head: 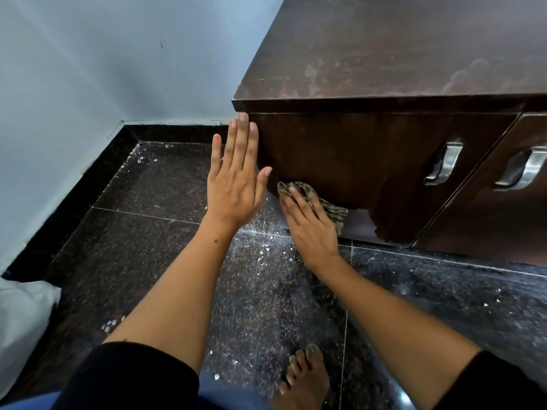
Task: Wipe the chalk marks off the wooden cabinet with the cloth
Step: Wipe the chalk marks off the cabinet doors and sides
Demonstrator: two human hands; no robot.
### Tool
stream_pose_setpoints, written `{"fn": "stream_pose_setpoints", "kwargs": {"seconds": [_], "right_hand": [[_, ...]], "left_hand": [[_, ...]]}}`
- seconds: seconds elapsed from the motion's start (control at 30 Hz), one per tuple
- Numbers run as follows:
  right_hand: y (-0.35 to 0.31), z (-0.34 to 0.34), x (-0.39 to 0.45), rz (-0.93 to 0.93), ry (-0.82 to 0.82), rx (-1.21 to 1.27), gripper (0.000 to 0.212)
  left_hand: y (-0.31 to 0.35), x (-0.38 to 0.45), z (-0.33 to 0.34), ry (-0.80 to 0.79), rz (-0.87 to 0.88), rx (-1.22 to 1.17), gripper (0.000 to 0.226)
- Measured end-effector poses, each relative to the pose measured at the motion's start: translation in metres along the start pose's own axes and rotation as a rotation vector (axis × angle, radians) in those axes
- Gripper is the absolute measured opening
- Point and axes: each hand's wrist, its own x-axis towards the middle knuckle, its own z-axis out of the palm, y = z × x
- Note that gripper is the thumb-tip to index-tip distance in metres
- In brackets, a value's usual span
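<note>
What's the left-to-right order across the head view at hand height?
Pale wall → left hand, flat at the cabinet's corner → right hand pressing the striped cloth on the cabinet door → first metal handle → second metal handle.

Single head-worn view, looking steeply down, close over cabinet (370, 161) corner
</note>
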Motion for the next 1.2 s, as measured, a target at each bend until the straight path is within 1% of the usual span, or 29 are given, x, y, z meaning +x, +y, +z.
{"fn": "stream_pose_setpoints", "kwargs": {"seconds": [0.07, 0.17, 0.23, 0.3, 0.4, 0.5, 0.63, 0.7, 0.77, 0.83, 0.93, 1.0, 1.2], "right_hand": [[-0.002, 0.003, 0.008, -0.088, -0.004, -0.014, 0.059], [0.008, 0.014, 0.004, -0.235, -0.154, -0.054, 0.059], [0.019, 0.022, -0.007, -0.271, -0.208, -0.098, 0.057], [0.026, 0.024, -0.015, -0.255, -0.21, -0.113, 0.054], [0.017, 0.018, -0.01, -0.201, -0.139, -0.111, 0.058], [0.003, 0.016, 0.006, -0.219, -0.065, -0.099, 0.055], [0.001, 0.018, 0.013, -0.327, -0.138, -0.189, 0.057], [0.001, 0.012, 0.014, -0.257, -0.094, -0.15, 0.054], [-0.001, 0.002, 0.023, -0.193, -0.004, -0.118, 0.053], [-0.002, -0.001, 0.029, -0.235, -0.018, -0.145, 0.055], [-0.001, 0.008, 0.026, -0.354, -0.163, -0.268, 0.056], [0.008, 0.014, 0.016, -0.394, -0.23, -0.311, 0.059], [0.02, 0.017, 0.002, -0.363, -0.218, -0.317, 0.058]], "left_hand": [[0.0, 0.0, -0.001, 0.0, 0.006, -0.005, 0.063], [-0.006, 0.0, -0.002, 0.006, 0.039, 0.02, 0.062], [-0.01, 0.0, -0.003, 0.016, 0.057, 0.029, 0.061], [-0.012, 0.0, -0.003, 0.02, 0.071, 0.031, 0.061], [-0.011, 0.001, -0.002, 0.029, 0.071, 0.008, 0.061], [-0.009, 0.001, 0.0, 0.035, 0.065, -0.005, 0.061], [-0.008, 0.001, 0.001, 0.03, 0.048, -0.013, 0.061], [-0.006, 0.001, 0.003, 0.026, 0.032, -0.009, 0.062], [-0.002, 0.001, 0.005, 0.029, 0.005, -0.013, 0.063], [0.002, 0.0, 0.005, 0.025, -0.013, -0.026, 0.064], [0.002, 0.0, 0.004, 0.018, -0.015, -0.022, 0.063], [0.002, 0.0, 0.003, 0.023, -0.016, -0.018, 0.063], [0.018, -0.002, 0.005, 0.032, -0.064, -0.036, 0.064]]}}
